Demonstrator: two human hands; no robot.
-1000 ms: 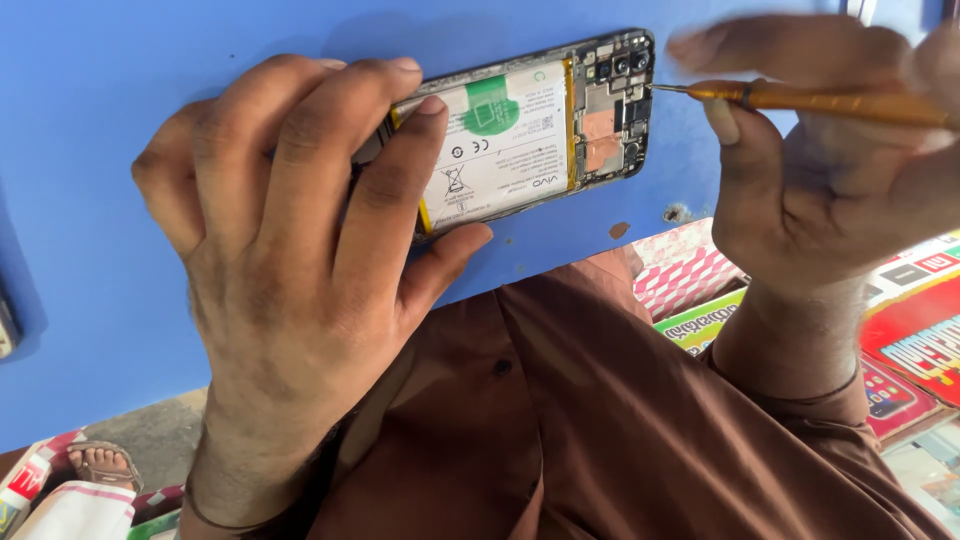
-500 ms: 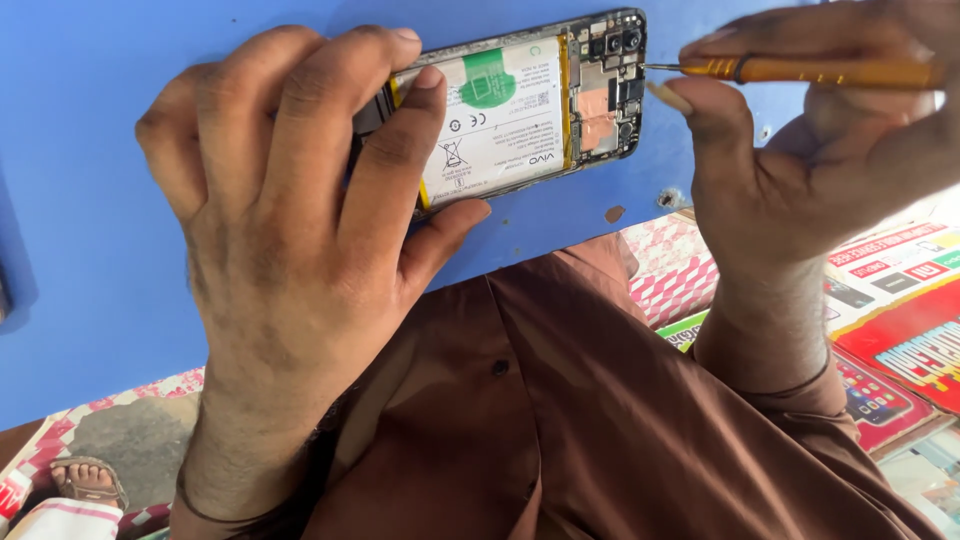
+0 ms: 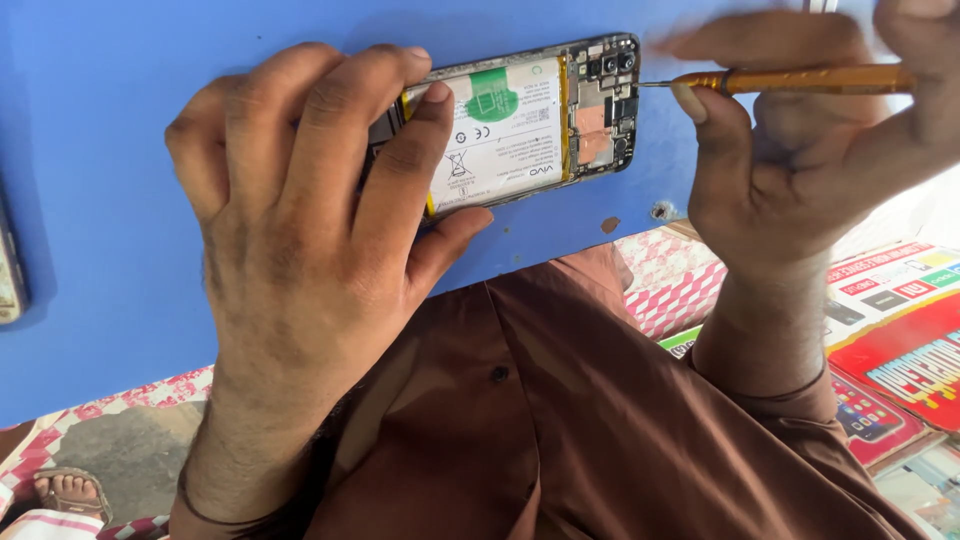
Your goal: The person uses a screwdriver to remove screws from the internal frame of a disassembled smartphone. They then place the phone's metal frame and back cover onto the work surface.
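Note:
An opened smartphone (image 3: 545,120) lies back-side up on a blue tabletop (image 3: 120,150), its white battery and circuit board exposed. My left hand (image 3: 310,220) presses down on the phone's left half, fingers spread over it. In my right hand (image 3: 800,170) sits an orange-handled screwdriver (image 3: 790,80), held level, with its thin metal tip touching the phone's right end by the camera module. The fingers of that hand are blurred.
The blue table's front edge runs diagonally above my brown shirt (image 3: 560,420). Colourful printed cards and phone boxes (image 3: 900,340) lie at the right. Another device's edge (image 3: 10,270) shows at far left. A sandalled foot (image 3: 70,495) rests on a patterned floor mat.
The screwdriver stays at the phone's right end while my right-hand fingers shift around its handle. My left hand keeps its hold on the phone. The view has drifted slightly.

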